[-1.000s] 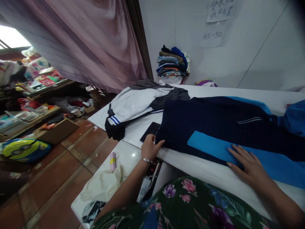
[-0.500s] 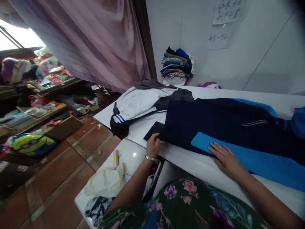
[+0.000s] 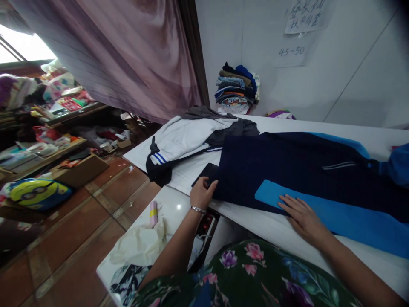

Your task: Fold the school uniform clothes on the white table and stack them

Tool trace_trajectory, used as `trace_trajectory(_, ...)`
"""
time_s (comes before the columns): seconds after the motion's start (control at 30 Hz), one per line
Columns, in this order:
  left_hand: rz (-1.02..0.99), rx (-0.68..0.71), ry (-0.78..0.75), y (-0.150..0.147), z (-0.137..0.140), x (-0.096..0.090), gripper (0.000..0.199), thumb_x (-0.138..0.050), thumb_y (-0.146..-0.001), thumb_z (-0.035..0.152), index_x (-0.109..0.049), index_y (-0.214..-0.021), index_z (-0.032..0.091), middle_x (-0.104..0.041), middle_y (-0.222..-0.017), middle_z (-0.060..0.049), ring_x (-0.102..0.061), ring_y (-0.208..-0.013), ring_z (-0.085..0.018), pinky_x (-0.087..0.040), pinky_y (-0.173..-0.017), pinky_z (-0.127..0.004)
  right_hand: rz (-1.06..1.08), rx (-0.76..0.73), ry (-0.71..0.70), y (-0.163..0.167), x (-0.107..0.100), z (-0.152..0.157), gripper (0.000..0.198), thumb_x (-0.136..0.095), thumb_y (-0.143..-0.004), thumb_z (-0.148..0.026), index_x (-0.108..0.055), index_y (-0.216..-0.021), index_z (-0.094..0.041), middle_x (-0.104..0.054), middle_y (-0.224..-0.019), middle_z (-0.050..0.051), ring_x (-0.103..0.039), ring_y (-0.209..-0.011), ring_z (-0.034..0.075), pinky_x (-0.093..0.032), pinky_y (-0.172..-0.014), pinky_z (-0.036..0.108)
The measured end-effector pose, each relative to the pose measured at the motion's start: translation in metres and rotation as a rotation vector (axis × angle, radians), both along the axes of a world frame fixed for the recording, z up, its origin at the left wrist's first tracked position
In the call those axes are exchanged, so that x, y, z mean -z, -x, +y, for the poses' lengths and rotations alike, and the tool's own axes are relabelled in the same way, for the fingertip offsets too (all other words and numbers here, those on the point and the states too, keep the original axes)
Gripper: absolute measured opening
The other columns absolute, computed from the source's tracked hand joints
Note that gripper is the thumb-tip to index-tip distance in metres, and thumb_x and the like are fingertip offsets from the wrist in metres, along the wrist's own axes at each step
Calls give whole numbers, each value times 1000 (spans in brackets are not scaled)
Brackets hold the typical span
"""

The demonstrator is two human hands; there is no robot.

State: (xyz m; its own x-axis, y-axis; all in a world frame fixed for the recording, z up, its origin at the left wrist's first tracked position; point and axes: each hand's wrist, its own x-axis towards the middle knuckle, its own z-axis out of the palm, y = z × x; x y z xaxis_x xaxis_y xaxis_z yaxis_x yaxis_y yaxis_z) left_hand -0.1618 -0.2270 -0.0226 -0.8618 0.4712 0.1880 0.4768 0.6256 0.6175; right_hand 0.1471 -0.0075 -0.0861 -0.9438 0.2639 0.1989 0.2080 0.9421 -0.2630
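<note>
A dark navy jacket [image 3: 281, 164] with bright blue panels [image 3: 306, 202] lies spread flat on the white table [image 3: 338, 128]. Resting on its near blue panel is my right hand [image 3: 302, 215], open, fingers stretched out and palm down. My left hand [image 3: 203, 194], a silver bangle at its wrist, is by the jacket's left edge. Its thumb stands apart from the bent fingers, with nothing visible between them. A flat black rectangular thing [image 3: 209, 170] lies just beyond those fingers, partly covered by them and close to the jacket's edge.
White and dark grey clothes [image 3: 188, 132] lie loose at the table's far left. Folded clothes [image 3: 236, 87] are stacked by the wall. A lower white table [image 3: 174, 196] at left holds a pink roll [image 3: 154, 213] and a pale plastic bag [image 3: 140, 243]. Boxes [image 3: 79, 170] crowd the floor.
My left hand has let go of the jacket's edge; its thumb has parted from the fingers and it has shifted slightly left. The right hand stays on the blue panel.
</note>
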Motion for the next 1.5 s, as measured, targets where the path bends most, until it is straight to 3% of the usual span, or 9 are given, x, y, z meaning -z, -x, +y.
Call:
trace_trajectory(0.13, 97, 47, 166, 2, 7, 0, 31, -54, -87, 48, -59, -72, 21, -60, -74, -1, -57, -70, -16, -35, -60, -27, -8, 8, -17, 0, 1, 1, 46, -37, -94, -32, -48, -138, -29, -43, -146, 4, -33, -137, 27, -30, -110, 56)
trace_trajectory(0.27, 110, -38, 295, 11, 7, 0, 38, -45, -92, 45, -55, -64, 21, -58, -69, -2, -55, -66, -17, -30, -57, -27, -7, 4, -5, -1, 3, 1, 46, -37, -94, -31, -48, -139, -31, -42, -147, 3, -33, -138, 26, -30, -110, 57)
trace_trajectory(0.43, 229, -7, 240, 15, 8, -12, 27, -48, -91, 38, -60, -74, 21, -61, -80, -3, -56, -73, -17, -35, -62, -28, -17, -3, 29, -1, 1, 1, 48, -39, -92, -28, -47, -139, -31, -40, -148, 3, -32, -138, 28, -30, -109, 59)
trace_trajectory(0.63, 256, 189, 194, 19, 54, -25, 20, -48, -91, 31, -66, -97, 22, -65, -97, -7, -58, -93, -21, -41, -79, -31, -7, 0, 60, -1, -1, 1, 49, -41, -92, -30, -45, -141, -33, -39, -149, 2, -32, -138, 28, -28, -110, 59)
trace_trajectory(0.8, 277, 383, 378, 36, 85, -8, 22, -53, -87, 19, -68, -102, 23, -65, -110, -9, -53, -104, -25, -39, -89, -36, 6, 0, 63, -1, -2, 0, 50, -42, -91, -27, -45, -140, -32, -38, -149, 2, -31, -139, 28, -28, -111, 58)
trace_trajectory(0.9, 322, 358, 505, 44, 86, 0, 21, -50, -87, 18, -71, -91, 20, -66, -103, -12, -53, -103, -27, -40, -86, -39, -3, -2, 71, -1, -5, -2, 50, -41, -91, -26, -45, -140, -32, -38, -150, 2, -30, -139, 27, -28, -111, 58)
trace_trajectory(1.03, 385, 316, 416, 47, 82, -5, 25, -45, -90, 19, -70, -90, 19, -66, -103, -13, -54, -105, -28, -41, -88, -41, -12, -9, 91, 1, -8, -3, 50, -42, -92, -29, -41, -143, -33, -36, -150, 2, -29, -140, 27, -28, -111, 58)
trace_trajectory(1.23, 373, 536, 138, 33, 96, -8, 31, -46, -92, 27, -62, -118, 21, -58, -131, -10, -48, -125, -22, -35, -106, -40, 16, 4, 141, 4, -16, -7, 50, -47, -92, -38, -43, -142, -33, -38, -149, 4, -30, -139, 30, -27, -111, 59)
trace_trajectory(1.5, 312, 636, 408, 29, 116, 20, 37, -49, -88, 28, -59, -123, 23, -52, -139, -12, -46, -130, -27, -33, -107, -48, 24, 6, 190, 7, -35, -13, 56, -50, -90, -51, -49, -138, -23, -39, -149, 10, -28, -140, 29, -22, -113, 56)
